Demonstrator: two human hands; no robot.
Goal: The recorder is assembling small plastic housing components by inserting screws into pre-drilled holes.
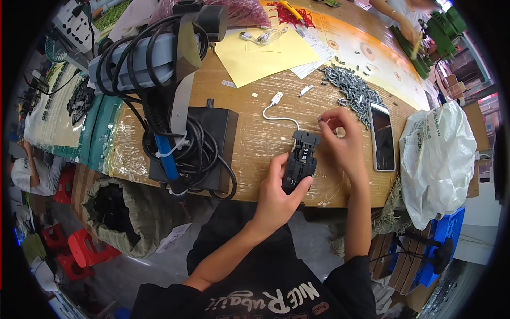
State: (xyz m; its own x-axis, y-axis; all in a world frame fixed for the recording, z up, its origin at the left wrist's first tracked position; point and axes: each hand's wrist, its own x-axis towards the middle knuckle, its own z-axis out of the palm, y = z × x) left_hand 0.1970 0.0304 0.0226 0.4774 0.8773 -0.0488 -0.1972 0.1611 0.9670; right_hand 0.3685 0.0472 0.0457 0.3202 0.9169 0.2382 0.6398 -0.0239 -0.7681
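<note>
My left hand [280,187] is wrapped round a small black plastic device [300,159], thumb along its near end, holding it above the table near the front edge. A white USB cable [288,119] runs beside the device's far end, its plug [277,98] lying on the tabletop. To the right and slightly farther off, my right hand [344,139] has thumb and forefinger brought together in a pinch; a tiny dark bit shows at the tips, too small to name. Beyond that hand spreads a heap of small grey metal pieces [355,91], and a phone [382,137] lies to its right.
A black box [226,143] with coiled black cables and a blue-handled tool [166,158] stands at left. A yellow sheet [249,61] lies behind. A white plastic bag [438,159] hangs at right. Across the table, another person's hand [408,31] is beside a green machine [443,34].
</note>
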